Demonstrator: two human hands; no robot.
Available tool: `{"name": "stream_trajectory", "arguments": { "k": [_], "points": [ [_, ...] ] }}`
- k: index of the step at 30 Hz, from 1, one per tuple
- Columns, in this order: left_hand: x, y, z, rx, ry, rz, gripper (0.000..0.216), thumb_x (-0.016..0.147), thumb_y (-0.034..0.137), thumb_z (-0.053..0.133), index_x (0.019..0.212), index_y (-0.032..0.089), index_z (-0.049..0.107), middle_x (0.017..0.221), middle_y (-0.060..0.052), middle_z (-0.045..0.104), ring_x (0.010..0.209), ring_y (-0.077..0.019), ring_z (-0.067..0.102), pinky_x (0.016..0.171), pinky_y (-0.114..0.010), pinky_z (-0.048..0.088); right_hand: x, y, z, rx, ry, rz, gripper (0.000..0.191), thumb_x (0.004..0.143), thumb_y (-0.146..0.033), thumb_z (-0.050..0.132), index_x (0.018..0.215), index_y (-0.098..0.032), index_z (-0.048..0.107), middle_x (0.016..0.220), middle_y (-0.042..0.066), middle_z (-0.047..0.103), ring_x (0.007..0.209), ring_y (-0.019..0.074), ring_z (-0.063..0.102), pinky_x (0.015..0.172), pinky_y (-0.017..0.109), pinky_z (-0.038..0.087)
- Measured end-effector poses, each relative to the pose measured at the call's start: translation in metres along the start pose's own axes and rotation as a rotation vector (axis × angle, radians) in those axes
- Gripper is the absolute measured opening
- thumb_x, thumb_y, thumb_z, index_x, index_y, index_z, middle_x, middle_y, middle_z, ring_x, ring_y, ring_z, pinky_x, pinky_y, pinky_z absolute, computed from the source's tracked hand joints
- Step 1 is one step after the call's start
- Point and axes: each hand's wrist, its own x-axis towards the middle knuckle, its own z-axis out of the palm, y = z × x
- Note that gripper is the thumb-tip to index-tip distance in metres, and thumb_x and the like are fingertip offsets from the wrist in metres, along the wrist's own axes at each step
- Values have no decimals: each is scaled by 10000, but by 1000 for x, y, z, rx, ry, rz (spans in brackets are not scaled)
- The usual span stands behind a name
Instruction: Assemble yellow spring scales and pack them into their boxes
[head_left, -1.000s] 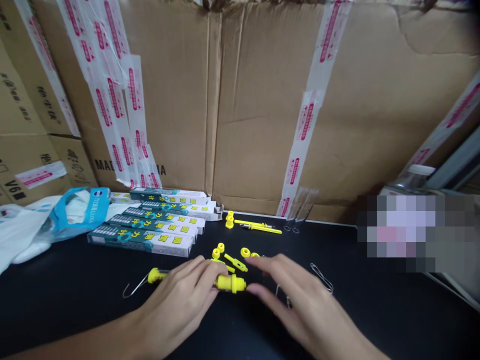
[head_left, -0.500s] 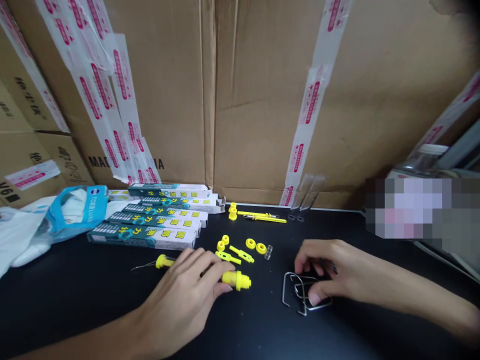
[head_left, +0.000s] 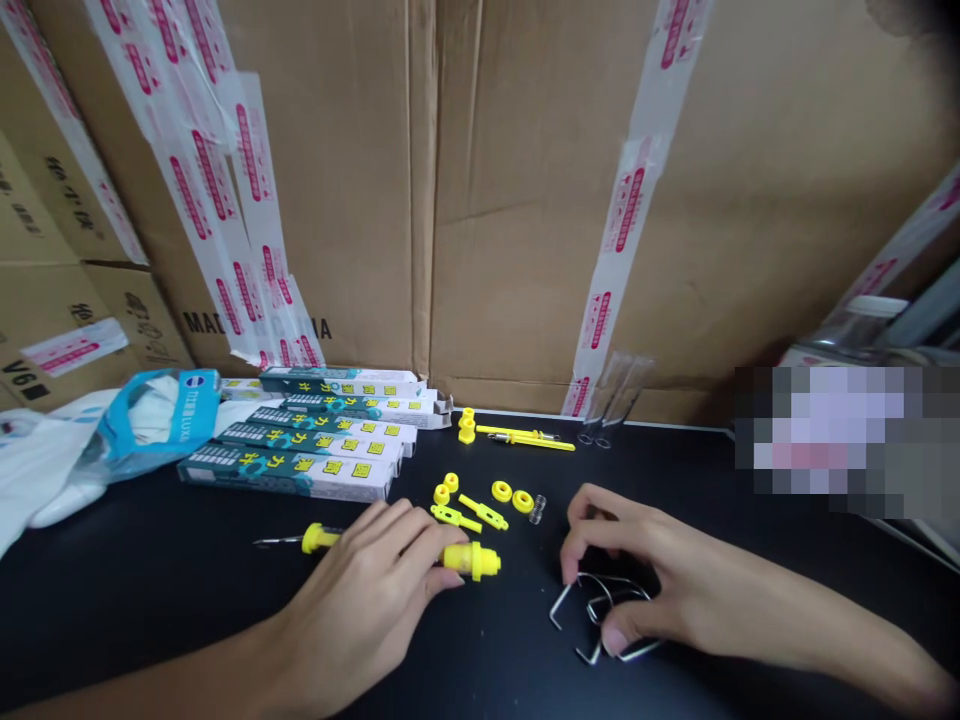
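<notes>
A tube-shaped spring scale (head_left: 472, 561) with yellow ends lies across my left hand (head_left: 382, 580), whose fingers wrap round its middle. Its metal hook (head_left: 277, 542) sticks out to the left, and most of the tube is hidden under the fingers. My right hand (head_left: 630, 570) is at a small group of bent metal wire hooks (head_left: 589, 655) on the table. Its index fingertip and thumb press on the wires, partly covering them. Between the hands and farther back lie small yellow plastic parts (head_left: 484, 511), yellow rings (head_left: 523, 502) and a small coil spring (head_left: 538, 510).
Several printed boxes (head_left: 292, 475) are stacked at the back left, beside a blue-and-white plastic packet (head_left: 161, 420). Yellow rods (head_left: 525, 438) and clear tubes (head_left: 626, 395) lie near the large cardboard box (head_left: 510, 200). A bottle (head_left: 862, 320) stands at the right.
My right hand has moved slightly left and shifted its fingers on the wire hooks, which have tilted. The spring scale's hook end has turned a little; my left hand stays nearly still.
</notes>
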Motion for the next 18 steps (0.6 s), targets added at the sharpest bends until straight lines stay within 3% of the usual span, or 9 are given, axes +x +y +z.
{"name": "stream_trajectory", "arguments": {
  "k": [4,8,10,14,18],
  "points": [
    [-1,1,0,-28,1,-19,192,960,109,559,1123,207,587,1013,-36,681,880,-263,608,768,-430,507,2,4,3,19,44,-16,316,693,-201,850,898,-272,621,995,-37,603,891,177,571,764,269,428],
    [0,4,-4,-67,10,-34,163,973,141,548,1115,207,593,991,-33,679,874,-251,621,758,-408,518,0,-1,5,142,68,-9,97,837,-223,707,787,-229,625,719,-44,602,685,136,532,602,229,393],
    [0,4,-5,-89,21,-29,157,977,153,544,1114,207,598,976,-29,682,855,-238,630,743,-387,519,1,-9,9,283,81,16,137,873,-273,675,768,-217,607,635,-56,554,599,110,496,537,209,372],
    [-1,3,-4,-97,50,-16,152,964,174,581,1107,213,617,960,-17,697,845,-222,644,744,-364,518,12,-26,32,684,154,61,291,809,-462,740,832,-210,597,618,-71,531,440,62,452,394,171,342],
    [-3,4,-2,-72,78,-4,160,947,198,618,1106,216,629,965,-11,715,832,-217,655,736,-355,523,24,-32,64,849,357,64,473,824,-599,670,1056,-188,666,629,-39,560,468,112,554,402,214,459]
  ]
}}
